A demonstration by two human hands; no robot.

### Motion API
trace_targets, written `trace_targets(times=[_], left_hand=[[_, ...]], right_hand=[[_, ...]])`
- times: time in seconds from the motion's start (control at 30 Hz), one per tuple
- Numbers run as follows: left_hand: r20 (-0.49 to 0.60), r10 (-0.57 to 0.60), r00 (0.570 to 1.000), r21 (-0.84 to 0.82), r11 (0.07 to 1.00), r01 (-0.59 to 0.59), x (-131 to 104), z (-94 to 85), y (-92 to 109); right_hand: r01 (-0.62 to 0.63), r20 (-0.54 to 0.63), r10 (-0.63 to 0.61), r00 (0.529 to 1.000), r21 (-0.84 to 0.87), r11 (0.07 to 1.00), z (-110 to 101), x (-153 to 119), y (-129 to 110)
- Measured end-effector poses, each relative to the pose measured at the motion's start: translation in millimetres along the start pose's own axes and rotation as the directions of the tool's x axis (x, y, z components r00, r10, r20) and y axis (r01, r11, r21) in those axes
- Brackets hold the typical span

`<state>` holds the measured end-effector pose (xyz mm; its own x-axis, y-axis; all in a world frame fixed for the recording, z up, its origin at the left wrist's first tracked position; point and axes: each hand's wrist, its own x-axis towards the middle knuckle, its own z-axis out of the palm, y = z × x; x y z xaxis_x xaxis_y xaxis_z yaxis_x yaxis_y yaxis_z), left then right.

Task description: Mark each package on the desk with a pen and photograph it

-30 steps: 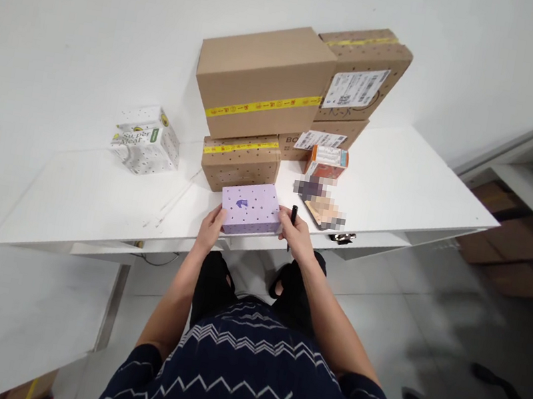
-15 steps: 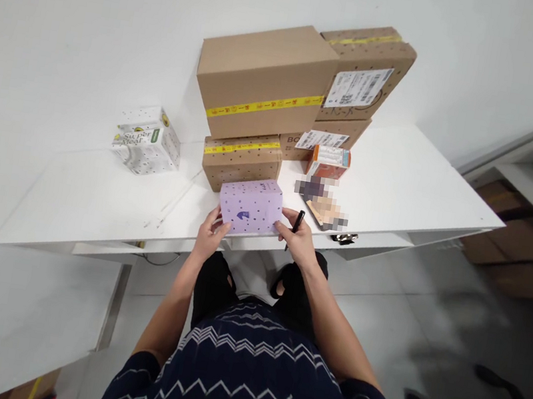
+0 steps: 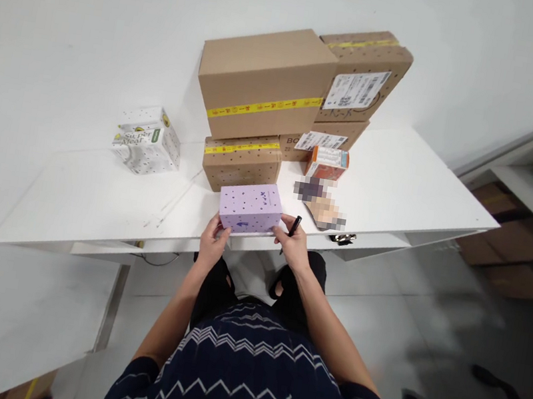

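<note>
- Lilac, dotted rectangular box (image 3: 250, 208): held at front edge of flat white surface (image 3: 89, 198).
- Left hand (image 3: 212, 243): fingers half-curled, gripping its left end.
- Right hand (image 3: 296, 249): fingers half-curled on its right end, slim black pen (image 3: 295, 225) also held.
- Small yellow-taped brown cardboard carton (image 3: 241, 170): just behind.

One desk (image 3: 411, 182) is carrying four cartons (image 3: 267, 85), one orange box (image 3: 327, 164) and one flat packet (image 3: 324, 211). White packaging (image 3: 147, 145) is also standing there, one box or two being hard to tell. Two hands (image 3: 212, 242) are holding one purple box (image 3: 251, 205) and one pen (image 3: 295, 226).
</note>
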<state>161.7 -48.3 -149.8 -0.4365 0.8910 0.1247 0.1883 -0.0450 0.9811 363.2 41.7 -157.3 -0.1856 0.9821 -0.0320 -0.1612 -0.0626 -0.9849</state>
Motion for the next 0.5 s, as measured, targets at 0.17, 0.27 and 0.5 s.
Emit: trace_targets(times=[0.17, 0.27, 0.5], left_hand=[[-0.010, 0.003, 1.000, 0.050, 0.999, -0.002, 0, -2.1, -5], [-0.066, 0.035, 0.997, 0.085, 0.996, -0.030, 1, -6.3, 0], [-0.190, 0.496, 0.847, 0.384, 0.832, -0.400, 10, -7.5, 39]], right_hand=[[-0.025, -0.006, 0.025, 1.000, -0.015, 1.000, -1, 1, 0], [-0.054, -0.034, 0.053, 0.998, -0.030, 0.998, -8, 2, -11], [0.053, -0.208, -0.008, 0.978, 0.211, 0.976, -29, 10, -76]])
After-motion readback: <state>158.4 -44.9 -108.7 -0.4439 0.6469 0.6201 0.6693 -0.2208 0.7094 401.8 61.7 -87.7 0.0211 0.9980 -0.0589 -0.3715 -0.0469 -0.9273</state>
